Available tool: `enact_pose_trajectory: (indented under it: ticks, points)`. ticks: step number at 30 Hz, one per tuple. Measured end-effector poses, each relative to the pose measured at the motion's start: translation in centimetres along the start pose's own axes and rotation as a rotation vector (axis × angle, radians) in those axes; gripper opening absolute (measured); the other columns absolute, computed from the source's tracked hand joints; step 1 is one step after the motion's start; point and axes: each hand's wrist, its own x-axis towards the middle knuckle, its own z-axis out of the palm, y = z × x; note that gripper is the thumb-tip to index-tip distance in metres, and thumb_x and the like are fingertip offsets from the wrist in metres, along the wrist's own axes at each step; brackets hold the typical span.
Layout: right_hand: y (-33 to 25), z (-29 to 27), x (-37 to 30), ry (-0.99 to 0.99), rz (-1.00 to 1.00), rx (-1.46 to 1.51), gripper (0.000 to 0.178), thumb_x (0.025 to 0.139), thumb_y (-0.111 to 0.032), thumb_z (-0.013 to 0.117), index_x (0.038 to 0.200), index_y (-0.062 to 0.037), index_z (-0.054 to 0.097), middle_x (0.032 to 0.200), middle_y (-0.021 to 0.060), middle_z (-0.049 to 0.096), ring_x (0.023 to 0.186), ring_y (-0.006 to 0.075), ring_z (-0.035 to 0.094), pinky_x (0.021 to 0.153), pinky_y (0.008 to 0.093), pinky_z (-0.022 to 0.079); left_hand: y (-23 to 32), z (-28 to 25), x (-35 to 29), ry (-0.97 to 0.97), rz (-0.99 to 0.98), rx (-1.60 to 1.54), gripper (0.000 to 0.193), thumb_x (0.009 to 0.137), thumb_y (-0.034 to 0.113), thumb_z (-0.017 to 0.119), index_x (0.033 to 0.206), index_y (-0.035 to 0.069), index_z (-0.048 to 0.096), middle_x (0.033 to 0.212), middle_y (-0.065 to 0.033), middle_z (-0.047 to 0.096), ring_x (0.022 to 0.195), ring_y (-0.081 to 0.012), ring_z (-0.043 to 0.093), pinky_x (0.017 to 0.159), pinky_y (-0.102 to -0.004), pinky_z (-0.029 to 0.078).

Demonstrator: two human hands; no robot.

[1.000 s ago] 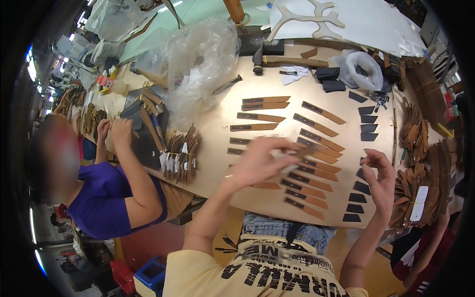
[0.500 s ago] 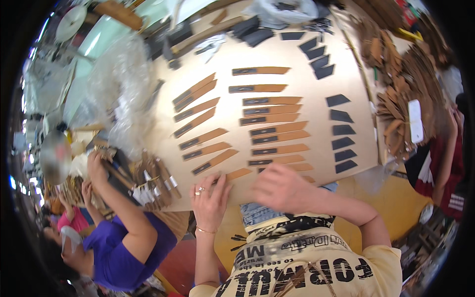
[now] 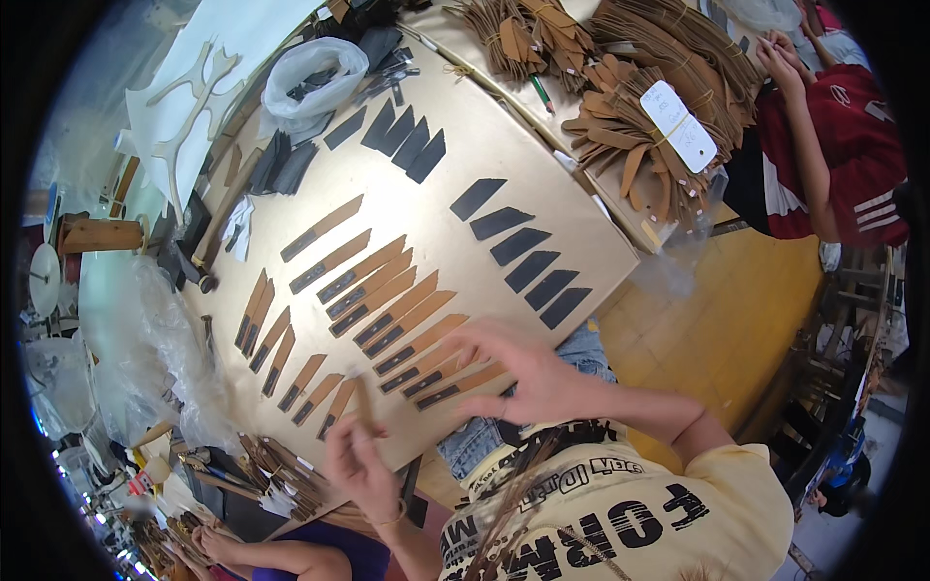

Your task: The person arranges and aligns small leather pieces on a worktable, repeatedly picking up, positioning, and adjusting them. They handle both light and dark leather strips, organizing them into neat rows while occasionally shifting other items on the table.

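Note:
Brown leather strips (image 3: 412, 334), each with a dark patch at one end, lie in a slanting row on the tan table. A shorter group of such strips (image 3: 281, 358) lies to their left. My left hand (image 3: 356, 470) is at the table's near edge, its fingers closed on a blurred brown leather strip (image 3: 365, 402) that points away from me. My right hand (image 3: 523, 373) hovers at the near end of the longer row, thumb and fingers apart, with nothing seen in it. Black slanted pieces (image 3: 523, 254) lie in a line to the right.
More black pieces (image 3: 407, 140) and a clear plastic bag (image 3: 315, 82) are at the back. Bundled brown strips (image 3: 635, 145) with a white tag (image 3: 678, 126) lie at the far right, near a person in red (image 3: 843, 145). Another person's arm (image 3: 281, 555) is at the lower left.
The view has turned, so the table appears slanted. My left hand has come off the strips on the table and has one strip in its fingers. My right hand's fingers have spread.

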Motion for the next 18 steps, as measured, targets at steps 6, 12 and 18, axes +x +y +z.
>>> enact_pose_trajectory:
  ticks: [6, 12, 18]
  points:
    - [0.5, -4.6, 0.5, 0.098, 0.237, 0.673, 0.087, 0.08, 0.003, 0.077, 0.152, -0.0059, 0.029, 0.115, 0.0055, 0.06, 0.106, 0.014, 0.06, 0.087, 0.0266, 0.051, 3.8, 10.1, 4.2, -0.566, -0.131, -0.004, 0.021, 0.097, 0.009, 0.061, 0.114, -0.002, 0.066, 0.085, -0.0069, 0.07, 0.073, -0.0101, 0.065, 0.068, -0.0249, 0.053]
    - [1.4, -8.2, 0.1, 0.276, 0.271, 0.503, 0.077, 0.084, 0.004, 0.072, 0.149, -0.007, 0.033, 0.096, 0.0029, 0.061, 0.091, 0.0098, 0.063, 0.082, 0.023, 0.051, 4.2, 13.4, 6.4, -0.68, -0.108, -0.017, 0.025, 0.097, 0.01, 0.062, 0.118, -0.004, 0.064, 0.096, -0.0091, 0.069, 0.084, -0.0086, 0.063, 0.068, -0.0219, 0.052]
    - [1.8, -9.0, 1.3, 0.299, 0.294, 0.421, 0.075, 0.082, 0.002, 0.075, 0.147, -0.0041, 0.037, 0.096, 0.002, 0.063, 0.09, 0.0106, 0.064, 0.081, 0.0242, 0.052, 3.9, 13.1, 7.5, -0.646, -0.074, 0.024, 0.025, 0.093, 0.007, 0.065, 0.117, 0.0, 0.067, 0.099, -0.0106, 0.071, 0.084, -0.012, 0.067, 0.073, -0.0256, 0.054]
